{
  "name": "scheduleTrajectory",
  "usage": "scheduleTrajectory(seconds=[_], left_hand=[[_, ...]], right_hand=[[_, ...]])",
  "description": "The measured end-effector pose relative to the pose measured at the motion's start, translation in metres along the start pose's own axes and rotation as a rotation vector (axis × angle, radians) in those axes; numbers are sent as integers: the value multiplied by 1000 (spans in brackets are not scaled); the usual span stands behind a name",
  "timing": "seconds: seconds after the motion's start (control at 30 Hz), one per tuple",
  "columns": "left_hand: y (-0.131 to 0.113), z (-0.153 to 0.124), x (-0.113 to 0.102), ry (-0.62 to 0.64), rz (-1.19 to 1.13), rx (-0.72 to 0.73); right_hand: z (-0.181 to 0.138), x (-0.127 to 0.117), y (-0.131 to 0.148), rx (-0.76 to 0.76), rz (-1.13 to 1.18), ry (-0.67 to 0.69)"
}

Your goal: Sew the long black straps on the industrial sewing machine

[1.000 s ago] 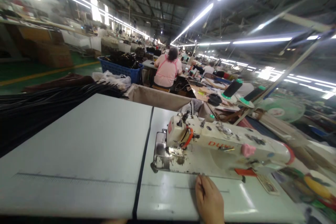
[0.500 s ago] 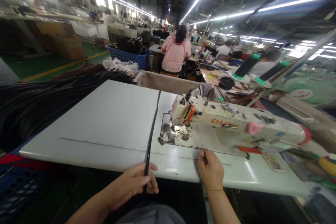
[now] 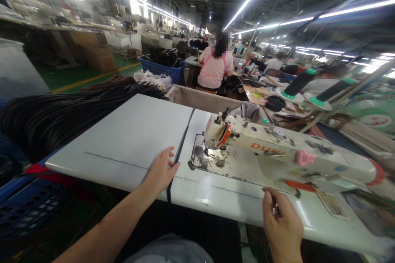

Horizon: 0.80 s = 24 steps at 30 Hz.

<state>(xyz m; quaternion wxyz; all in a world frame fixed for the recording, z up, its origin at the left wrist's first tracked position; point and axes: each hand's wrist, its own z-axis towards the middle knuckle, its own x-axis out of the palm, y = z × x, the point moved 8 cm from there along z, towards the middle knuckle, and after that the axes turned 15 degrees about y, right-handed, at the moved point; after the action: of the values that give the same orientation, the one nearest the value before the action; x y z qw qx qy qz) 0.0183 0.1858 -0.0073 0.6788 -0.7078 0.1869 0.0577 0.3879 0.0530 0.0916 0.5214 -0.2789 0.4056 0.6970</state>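
A long, thin black strap (image 3: 182,143) lies across the white sewing table (image 3: 123,131) and hangs over its front edge. My left hand (image 3: 162,168) is over the strap from the left, fingers apart and stretched toward it; whether the fingertips touch it I cannot tell. To the right, my right hand (image 3: 284,218) is at the front edge of the table, fingers curled around a small dark object that is mostly hidden. Between and beyond my hands stands the sewing machine (image 3: 256,144), its needle area just right of the strap.
A heap of black straps (image 3: 61,115) lies along the table's left side. Blue crates (image 3: 40,205) are below it. Two dark thread cones (image 3: 299,84) stand behind the machine. Ahead, a person in pink (image 3: 212,68) sits beside a blue basket (image 3: 162,68).
My left hand has let go of the strap's near end and moved forward along it. My right hand has shifted right and nearer. The view has turned slightly left.
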Motion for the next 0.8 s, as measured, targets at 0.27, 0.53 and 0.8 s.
scheduleTrajectory(seconds=[0.27, 0.53, 0.8], left_hand=[[-30, 33, 38, 123, 597, 229], [-39, 46, 52, 148, 611, 312], [-33, 65, 54, 191, 402, 379]], right_hand=[[-9, -1, -8, 47, 37, 28], [-14, -4, -22, 75, 45, 23], [-4, -8, -30, 85, 0, 7]])
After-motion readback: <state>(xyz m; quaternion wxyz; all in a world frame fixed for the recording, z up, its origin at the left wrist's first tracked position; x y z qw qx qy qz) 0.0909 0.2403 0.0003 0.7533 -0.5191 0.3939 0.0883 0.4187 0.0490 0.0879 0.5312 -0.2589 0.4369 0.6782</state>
